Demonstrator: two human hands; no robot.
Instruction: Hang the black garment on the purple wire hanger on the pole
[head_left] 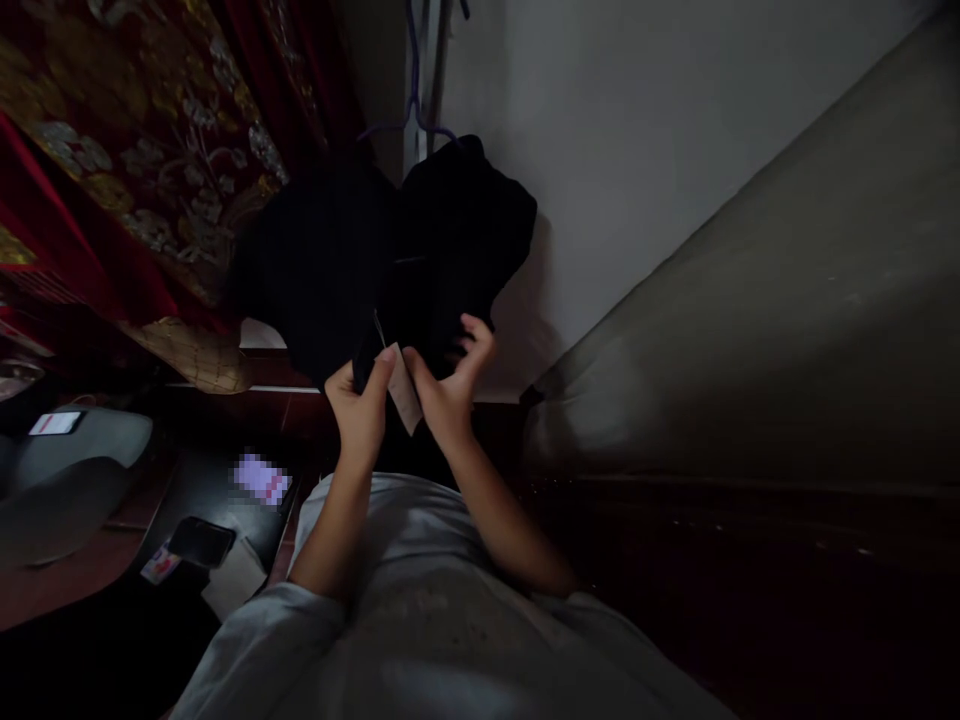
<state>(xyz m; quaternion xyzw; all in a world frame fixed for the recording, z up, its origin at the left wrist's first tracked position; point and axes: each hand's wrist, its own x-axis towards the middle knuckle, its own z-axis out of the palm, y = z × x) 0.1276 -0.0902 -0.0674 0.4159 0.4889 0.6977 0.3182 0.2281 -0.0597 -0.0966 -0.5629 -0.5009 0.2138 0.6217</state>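
A black garment (pixel 322 260) hangs from a purple hanger (pixel 415 110) in front of me. A pale hang tag (pixel 406 392) on a thin string slants down in front of the dark cloth. My left hand (pixel 358 405) is closed, its thumb pressed on the tag's upper end and some black fabric in its grip. At the tag's other side is my right hand (pixel 454 390), with its fingers apart and slightly curled. Its thumb lies close to the tag's edge; whether it touches, I cannot tell.
A grey wall (pixel 637 130) and a large grey-green sheet-like surface (pixel 787 330) stand on the right. Red and gold patterned fabric (pixel 142 110) hangs at left. Lower left, a dark bench (pixel 176 500) carries a black phone (pixel 201 541) and white paper (pixel 235 578), near a grey chair (pixel 112 437).
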